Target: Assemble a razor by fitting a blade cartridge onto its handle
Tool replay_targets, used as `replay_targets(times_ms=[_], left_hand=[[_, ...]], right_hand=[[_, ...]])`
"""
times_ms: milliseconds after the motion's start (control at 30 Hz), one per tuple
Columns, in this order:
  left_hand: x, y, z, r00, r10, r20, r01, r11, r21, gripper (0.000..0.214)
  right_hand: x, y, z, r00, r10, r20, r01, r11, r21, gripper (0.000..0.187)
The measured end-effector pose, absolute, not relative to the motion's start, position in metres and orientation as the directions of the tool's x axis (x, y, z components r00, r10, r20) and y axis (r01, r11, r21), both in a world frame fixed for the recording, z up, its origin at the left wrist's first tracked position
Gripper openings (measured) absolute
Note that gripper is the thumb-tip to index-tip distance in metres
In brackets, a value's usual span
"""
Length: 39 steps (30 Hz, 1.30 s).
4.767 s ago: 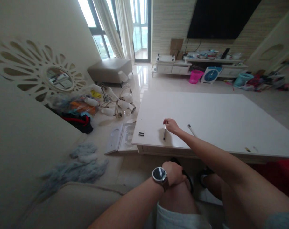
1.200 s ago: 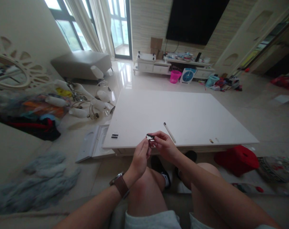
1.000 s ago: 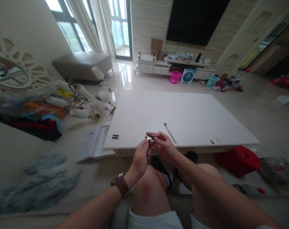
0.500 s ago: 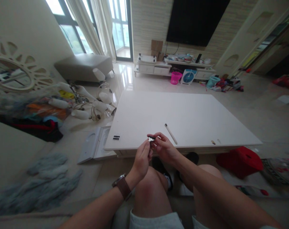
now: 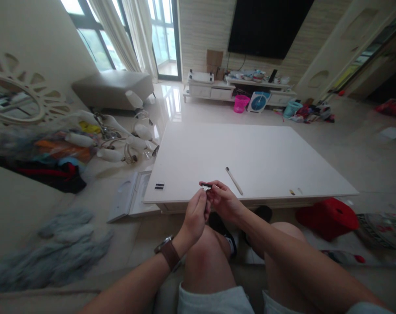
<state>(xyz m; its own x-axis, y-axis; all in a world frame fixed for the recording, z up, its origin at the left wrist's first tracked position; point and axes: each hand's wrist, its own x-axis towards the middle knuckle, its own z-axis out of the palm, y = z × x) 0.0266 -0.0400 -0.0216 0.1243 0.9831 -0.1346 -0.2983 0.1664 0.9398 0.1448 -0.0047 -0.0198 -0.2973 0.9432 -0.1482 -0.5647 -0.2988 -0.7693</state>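
Note:
My left hand (image 5: 196,214) and my right hand (image 5: 223,200) meet above my knees at the near edge of a low white table (image 5: 250,148). Both pinch a small dark and silver object (image 5: 206,186) between their fingertips; it is too small to name. A thin white stick (image 5: 233,181) lies on the table just beyond my right hand. A small black piece (image 5: 158,186) rests near the table's near left corner. A brown-strapped watch (image 5: 167,253) is on my left wrist.
A dismantled chandelier (image 5: 119,139) and a pile of clothes (image 5: 47,161) lie on the floor at left. A white plastic tray (image 5: 128,200) leans by the table. A red object (image 5: 327,218) sits on the floor at right. A TV cabinet (image 5: 240,89) stands far behind.
Earlier my right hand reached onto the table for the small object while my left rested on my knee. Now both hands hold it together; over the last second they barely shift.

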Motion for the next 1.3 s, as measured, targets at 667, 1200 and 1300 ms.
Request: replay_targets(times_ms=[667, 1200, 1300], left_hand=[[0.028, -0.04, -0.027, 0.174, 0.983, -0.056, -0.242, 0.098, 0.965, 0.04], [0.028, -0.041, -0.027, 0.166, 0.986, -0.024, -0.263, 0.068, 0.962, 0.039], [0.028, -0.042, -0.026, 0.166, 0.986, -0.033, -0.284, 0.08, 0.956, 0.039]], right_hand=[[0.147, -0.009, -0.017, -0.374, 0.909, -0.182, -0.665, -0.4, -0.631, 0.021], [0.152, -0.007, -0.024, -0.417, 0.901, -0.121, -0.668, -0.393, -0.631, 0.019], [0.151, -0.007, -0.027, -0.423, 0.898, -0.123, -0.668, -0.4, -0.627, 0.019]])
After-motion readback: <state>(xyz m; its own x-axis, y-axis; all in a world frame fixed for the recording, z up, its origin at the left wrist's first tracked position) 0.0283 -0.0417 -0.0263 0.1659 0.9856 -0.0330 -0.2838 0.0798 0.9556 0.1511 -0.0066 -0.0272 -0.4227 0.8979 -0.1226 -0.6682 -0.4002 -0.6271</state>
